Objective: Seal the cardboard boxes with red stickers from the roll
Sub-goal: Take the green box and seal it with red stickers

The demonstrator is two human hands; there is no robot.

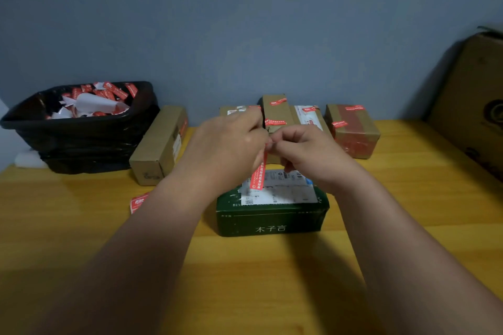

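1. Head view: the fingertips of both hands meet above the middle of the wooden table (81, 226), so exactly how they grip is hard to make out. The left hand (228, 149) and right hand (304, 155) each have fingers curled in, pinching the top end of a red sticker (258, 171), which hangs down as a narrow strip printed with white text too small to read.
2. The roll of red stickers (139, 202) is mostly hidden behind the left forearm, near the table's left side.
3. Under the hands sits a dark green box (272, 217), glossy, with a white shipping label on top.
4. Along the back edge stand brown cardboard boxes (275, 114) with red stickers already on them, one (353, 130) partly wrapped in reddish tape, another (160, 144) lying lengthwise.
5. A black bin (81, 133) at the back left corner holds torn white backing and red scraps.
6. A large carton (473, 100) is cut off at the right; the wall (245, 22) is plain grey-blue.
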